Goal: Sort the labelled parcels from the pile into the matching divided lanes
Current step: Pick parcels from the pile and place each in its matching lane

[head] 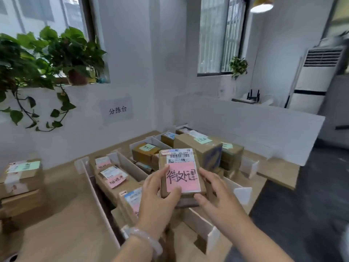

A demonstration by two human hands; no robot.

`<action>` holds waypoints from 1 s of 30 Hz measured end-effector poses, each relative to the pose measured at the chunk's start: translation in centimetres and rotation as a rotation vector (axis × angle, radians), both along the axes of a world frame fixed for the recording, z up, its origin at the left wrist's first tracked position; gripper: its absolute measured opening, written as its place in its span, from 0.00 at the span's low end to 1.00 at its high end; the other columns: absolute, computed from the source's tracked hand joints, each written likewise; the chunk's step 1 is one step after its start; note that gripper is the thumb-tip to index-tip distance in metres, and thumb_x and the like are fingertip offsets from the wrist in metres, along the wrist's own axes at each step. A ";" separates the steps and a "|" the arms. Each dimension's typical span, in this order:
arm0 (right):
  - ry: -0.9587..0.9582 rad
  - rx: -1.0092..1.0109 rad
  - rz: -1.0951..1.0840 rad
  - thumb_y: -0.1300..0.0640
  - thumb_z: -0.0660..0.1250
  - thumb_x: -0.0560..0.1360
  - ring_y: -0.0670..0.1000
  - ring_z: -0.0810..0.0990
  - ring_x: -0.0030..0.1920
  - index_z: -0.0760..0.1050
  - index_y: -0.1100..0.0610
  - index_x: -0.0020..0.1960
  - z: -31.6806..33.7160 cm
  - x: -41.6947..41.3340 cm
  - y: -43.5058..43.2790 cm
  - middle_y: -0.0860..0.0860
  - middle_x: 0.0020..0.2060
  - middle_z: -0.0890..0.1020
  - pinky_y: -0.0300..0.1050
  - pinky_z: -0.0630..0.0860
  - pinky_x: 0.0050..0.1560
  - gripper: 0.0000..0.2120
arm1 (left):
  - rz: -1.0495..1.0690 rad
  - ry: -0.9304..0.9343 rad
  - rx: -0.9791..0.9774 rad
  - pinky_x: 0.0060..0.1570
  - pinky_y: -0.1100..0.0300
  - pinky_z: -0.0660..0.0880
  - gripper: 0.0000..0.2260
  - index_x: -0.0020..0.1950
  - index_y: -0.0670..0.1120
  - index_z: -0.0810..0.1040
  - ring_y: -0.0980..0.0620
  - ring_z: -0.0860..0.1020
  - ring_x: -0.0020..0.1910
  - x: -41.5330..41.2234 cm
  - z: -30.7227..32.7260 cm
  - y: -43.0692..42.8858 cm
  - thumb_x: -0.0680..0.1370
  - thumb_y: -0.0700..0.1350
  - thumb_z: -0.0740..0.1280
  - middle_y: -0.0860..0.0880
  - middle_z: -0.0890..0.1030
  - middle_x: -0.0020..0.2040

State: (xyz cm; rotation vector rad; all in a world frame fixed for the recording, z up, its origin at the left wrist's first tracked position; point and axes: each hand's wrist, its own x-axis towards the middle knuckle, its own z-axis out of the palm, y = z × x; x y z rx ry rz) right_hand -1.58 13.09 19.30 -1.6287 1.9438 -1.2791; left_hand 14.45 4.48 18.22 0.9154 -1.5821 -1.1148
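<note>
My wooden bench carries white dividers, brown parcels between them, and a blurry stack, cartons I think, far left.

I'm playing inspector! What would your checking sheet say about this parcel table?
Surface: wooden table carrying white divided lanes.
Job's things: held parcel with a pink note; pink-note parcels in the left lane; green-note parcels in farther lanes; stacked parcels on the table's left side.
Clutter: nothing seen.
Hands: left hand grips the held parcel, thumb on its note; right hand touches its right edge, grip unclear.
Cables: nothing seen.
Surroundings: leafy plants at a window, wall sign, standing air conditioner.
</note>
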 end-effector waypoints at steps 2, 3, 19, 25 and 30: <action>0.098 0.058 -0.050 0.43 0.67 0.76 0.36 0.57 0.72 0.56 0.30 0.71 0.4 -5.2 3.5 0.31 0.71 0.59 0.44 0.61 0.73 0.29 | -0.029 -0.039 -0.011 0.59 0.63 0.76 0.24 0.60 0.72 0.72 0.65 0.73 0.61 -5.2 -0.4 2.6 0.74 0.45 0.73 0.59 0.71 0.64; 0.123 0.071 -0.070 0.42 0.66 0.76 0.36 0.56 0.72 0.56 0.31 0.72 0.6 -7.6 5.3 0.32 0.71 0.59 0.43 0.60 0.73 0.30 | -0.049 -0.049 -0.020 0.56 0.69 0.74 0.24 0.60 0.70 0.72 0.67 0.72 0.60 -7.8 -0.4 4.1 0.75 0.44 0.72 0.59 0.71 0.64; 0.349 0.196 -0.315 0.36 0.62 0.74 0.37 0.54 0.74 0.52 0.35 0.76 -2.8 -34.3 18.9 0.33 0.75 0.54 0.43 0.59 0.74 0.34 | -0.255 -0.103 -0.056 0.50 0.82 0.65 0.25 0.64 0.63 0.70 0.62 0.69 0.61 -37.8 -3.7 13.6 0.74 0.40 0.72 0.52 0.70 0.66; 0.376 0.263 -0.341 0.36 0.62 0.75 0.38 0.52 0.75 0.52 0.35 0.76 -5.0 -41.4 15.6 0.34 0.75 0.53 0.37 0.54 0.72 0.33 | -0.287 -0.104 -0.042 0.46 0.86 0.62 0.25 0.66 0.58 0.70 0.82 0.62 0.55 -45.6 -5.9 9.4 0.75 0.37 0.71 0.50 0.68 0.69; 0.397 0.302 -0.340 0.35 0.60 0.75 0.40 0.53 0.75 0.50 0.36 0.76 -5.2 -48.3 9.4 0.35 0.76 0.52 0.41 0.56 0.74 0.34 | -0.297 -0.096 -0.001 0.44 0.86 0.62 0.24 0.65 0.59 0.71 0.74 0.67 0.56 -52.5 -6.7 3.8 0.76 0.38 0.71 0.49 0.67 0.69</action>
